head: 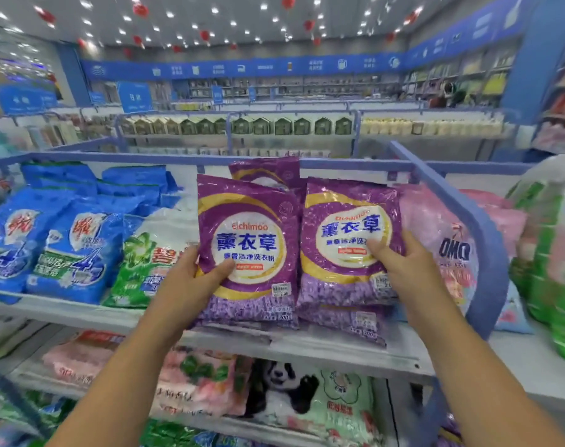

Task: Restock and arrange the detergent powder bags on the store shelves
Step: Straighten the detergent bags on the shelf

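Observation:
Two purple lavender detergent bags stand upright side by side on the top shelf (323, 346). My left hand (190, 282) grips the left purple bag (247, 221) at its lower left edge, thumb on its front. My right hand (400, 266) holds the right purple bag (345, 208) at its right side, thumb pressed on the white label. A third purple bag (265, 171) peeks out behind them, and another lies flat under the right one (348, 321).
Blue bags (71, 246) and a green-white bag (142, 259) fill the shelf to the left. A pink OMO bag (436, 240) sits right, beside a blue shelf divider (481, 233). Pink and panda-print bags (294, 385) lie on the shelf below.

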Demonstrator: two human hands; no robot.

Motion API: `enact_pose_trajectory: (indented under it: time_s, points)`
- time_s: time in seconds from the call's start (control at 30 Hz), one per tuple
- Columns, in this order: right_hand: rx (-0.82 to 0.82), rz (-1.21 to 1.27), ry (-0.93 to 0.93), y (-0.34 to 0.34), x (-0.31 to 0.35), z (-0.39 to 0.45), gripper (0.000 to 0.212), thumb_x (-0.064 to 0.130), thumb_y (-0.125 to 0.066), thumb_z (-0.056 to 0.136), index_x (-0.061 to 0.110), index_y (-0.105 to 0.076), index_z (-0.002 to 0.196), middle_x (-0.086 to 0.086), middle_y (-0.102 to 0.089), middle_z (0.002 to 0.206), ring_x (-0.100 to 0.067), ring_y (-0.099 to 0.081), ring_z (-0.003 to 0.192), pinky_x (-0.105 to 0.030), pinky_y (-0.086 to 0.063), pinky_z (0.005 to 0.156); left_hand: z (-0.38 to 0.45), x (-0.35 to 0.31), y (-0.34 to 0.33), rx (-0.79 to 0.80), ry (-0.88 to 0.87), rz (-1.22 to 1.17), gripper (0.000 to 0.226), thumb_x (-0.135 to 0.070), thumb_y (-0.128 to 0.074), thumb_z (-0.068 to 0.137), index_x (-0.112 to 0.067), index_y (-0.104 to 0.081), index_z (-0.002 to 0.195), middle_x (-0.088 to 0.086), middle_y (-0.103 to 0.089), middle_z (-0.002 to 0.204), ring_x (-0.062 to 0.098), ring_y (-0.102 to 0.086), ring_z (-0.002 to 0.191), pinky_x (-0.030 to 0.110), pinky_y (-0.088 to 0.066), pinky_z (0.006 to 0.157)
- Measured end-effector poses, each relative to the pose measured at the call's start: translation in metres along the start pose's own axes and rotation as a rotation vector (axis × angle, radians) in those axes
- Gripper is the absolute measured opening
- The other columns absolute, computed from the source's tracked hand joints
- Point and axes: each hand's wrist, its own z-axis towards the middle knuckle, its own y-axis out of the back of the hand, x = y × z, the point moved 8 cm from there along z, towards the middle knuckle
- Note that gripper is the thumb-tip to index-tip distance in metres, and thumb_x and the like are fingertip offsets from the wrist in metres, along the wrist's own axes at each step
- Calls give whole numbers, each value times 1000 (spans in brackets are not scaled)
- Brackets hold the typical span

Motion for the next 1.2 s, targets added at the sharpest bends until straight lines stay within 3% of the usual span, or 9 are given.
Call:
enact_pose_trajectory:
  time_s: [0.1,0.23,0.37,0.5,0.57,0.67,0.9,1.1,1.2]
  points:
    - [-92,-422,-32,-11,-39,0,38,27,-70,93,25,-57,129,5,-69,117,-17,-65,101,-27,-47,81,29,16,-6,-65,-59,263,56,-37,-76,87,-24,-50,134,-13,-66,106,13,-66,98,31,-46,77]
    - [-199,-785,14,-19,-50,-14,78,37,-68,92,24,-25,156,-10,-48,139,-32,-47,130,-45,-44,106,28,32,-2,-145,-164,420,70,-65,-61,85,-24,-46,139,-2,-56,123,21,-50,116,44,-47,96]
    - [-253,-657,-142,-18,-66,-20,69,43,-68,91,20,-38,149,-14,-41,140,-31,-41,133,-41,-37,108,38,50,5,-46,6,432,102,-90,-50,65,-19,-48,137,3,-56,127,27,-51,122,48,-47,103]
    - [-231,-557,-246,-23,-69,-14,65,51,-72,87,21,-45,138,-3,-55,130,-24,-55,114,-36,-45,95,58,44,-13,140,35,288,58,-71,-70,74,-34,-53,115,-22,-60,96,12,-57,93,33,-47,86]
    - [-246,-511,-250,-24,-69,-13,60,50,-75,84,25,-49,132,6,-60,115,-17,-57,100,-31,-44,87,67,48,-23,174,64,223,69,-76,-71,70,-33,-56,123,-19,-65,104,11,-60,90,30,-45,80]
    - [-317,-470,-203,-21,-71,-16,57,52,-78,81,31,-52,126,9,-65,115,-15,-64,100,-35,-52,85,74,54,-21,93,49,201,73,-81,-72,62,-33,-60,115,-17,-69,104,13,-66,91,37,-54,85]
    - [-345,-370,-17,-27,-60,-18,67,44,-75,87,36,-38,142,10,-59,133,-13,-63,116,-42,-55,98,58,42,-13,-91,-103,-32,51,-46,-84,76,-39,-48,112,-19,-61,105,10,-63,99,34,-53,83]
    - [-413,-274,131,-20,-33,0,53,36,-70,93,45,-32,129,7,-56,130,-3,-65,108,-24,-59,81,72,14,-22,-131,-292,-7,55,-45,-74,87,-26,-44,128,1,-56,124,19,-57,113,44,-53,96]
    - [-407,-341,106,-20,-36,5,52,41,-65,95,40,-31,135,-2,-52,138,-16,-62,117,-40,-59,93,80,15,-24,-114,-295,45,50,-44,-71,89,-22,-43,125,3,-54,122,23,-55,114,50,-52,96]
